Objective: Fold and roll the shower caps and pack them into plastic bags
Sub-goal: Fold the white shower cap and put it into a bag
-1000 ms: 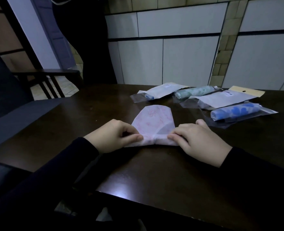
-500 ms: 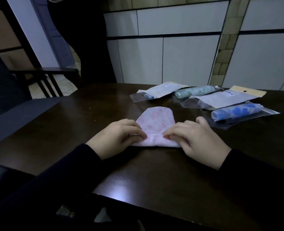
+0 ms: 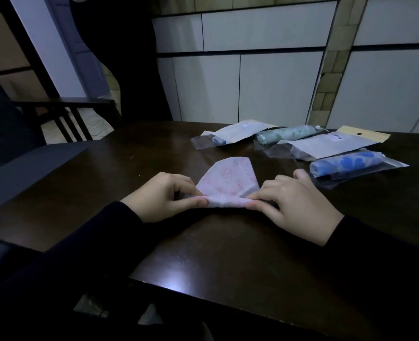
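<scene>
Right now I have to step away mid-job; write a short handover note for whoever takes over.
Left hand and right hand each pinch an end of the pink shower cap, whose near edge is rolled up on the table.
Done: blue roll and green roll bagged at the far right.
Left: finish rolling the pink cap, then bag it. Flat bags lie by the packed ones.

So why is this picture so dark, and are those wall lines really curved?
Head view: the room is dim, so the sleeves melt into shadow; one glare patch sits on the table near its front edge. The wide lens bows the wall panels. The pink cap stays fairly sharp.
</scene>
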Demonstrator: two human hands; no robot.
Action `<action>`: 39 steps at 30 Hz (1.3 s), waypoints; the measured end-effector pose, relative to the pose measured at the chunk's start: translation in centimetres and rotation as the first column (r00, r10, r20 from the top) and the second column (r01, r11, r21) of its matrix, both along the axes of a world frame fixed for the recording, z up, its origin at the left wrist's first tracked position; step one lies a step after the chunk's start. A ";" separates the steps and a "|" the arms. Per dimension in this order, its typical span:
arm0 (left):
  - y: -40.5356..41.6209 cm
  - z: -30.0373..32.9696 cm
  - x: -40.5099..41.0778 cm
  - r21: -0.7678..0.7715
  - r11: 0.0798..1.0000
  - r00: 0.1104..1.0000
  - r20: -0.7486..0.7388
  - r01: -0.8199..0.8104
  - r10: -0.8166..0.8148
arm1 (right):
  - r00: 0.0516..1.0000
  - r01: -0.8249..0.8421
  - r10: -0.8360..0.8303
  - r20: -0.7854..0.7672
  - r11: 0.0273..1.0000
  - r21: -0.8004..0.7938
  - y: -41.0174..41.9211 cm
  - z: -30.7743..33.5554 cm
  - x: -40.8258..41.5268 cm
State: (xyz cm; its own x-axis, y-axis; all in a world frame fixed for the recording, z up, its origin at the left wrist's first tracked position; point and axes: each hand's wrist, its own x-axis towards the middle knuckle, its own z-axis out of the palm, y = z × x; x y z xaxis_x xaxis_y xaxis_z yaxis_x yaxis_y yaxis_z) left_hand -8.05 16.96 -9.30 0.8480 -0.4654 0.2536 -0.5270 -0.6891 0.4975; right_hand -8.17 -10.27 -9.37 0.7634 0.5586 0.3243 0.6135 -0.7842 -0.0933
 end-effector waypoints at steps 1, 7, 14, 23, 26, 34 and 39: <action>-0.1 0.3 -0.1 -0.009 1.000 0.998 -0.065 -0.027 0.026 | 0.999 0.009 -0.009 -0.040 1.000 -0.003 0.0 0.1 0.2; -0.8 1.4 -0.2 0.089 0.984 0.948 -0.267 -0.157 0.175 | 0.887 0.121 -0.045 -0.459 0.983 0.137 0.4 0.5 2.3; -1.3 1.1 -0.1 0.140 0.988 0.993 0.103 -0.065 0.051 | 0.986 0.166 -0.163 -0.031 0.974 0.152 1.0 -0.2 1.2; -1.6 -0.4 -1.1 0.160 0.987 0.983 0.177 0.030 -0.058 | 0.995 -0.016 0.013 0.100 1.000 0.023 0.2 -0.7 0.5; -1.4 -0.8 -0.8 0.155 0.988 0.983 0.180 0.005 -0.034 | 0.997 0.021 -0.019 0.074 0.999 -0.030 0.2 -0.5 0.5; -1.6 0.3 -0.6 0.148 0.989 0.997 0.071 0.007 -0.018 | 0.985 0.054 -0.041 -0.168 0.996 0.070 -0.3 0.5 1.2; -1.8 1.1 -0.6 0.197 0.980 0.991 -0.118 -0.043 0.068 | 0.872 0.097 0.035 -0.487 0.965 0.242 -0.4 1.0 1.7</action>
State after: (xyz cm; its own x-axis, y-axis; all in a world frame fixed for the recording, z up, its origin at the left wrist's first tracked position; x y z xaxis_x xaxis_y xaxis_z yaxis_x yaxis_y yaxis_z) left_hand -8.62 15.14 -8.24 0.8930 -0.4467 0.0551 -0.4280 -0.8050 0.4109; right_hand -6.49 -10.69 -8.42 0.8754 0.4822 0.0351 0.4147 -0.7117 -0.5671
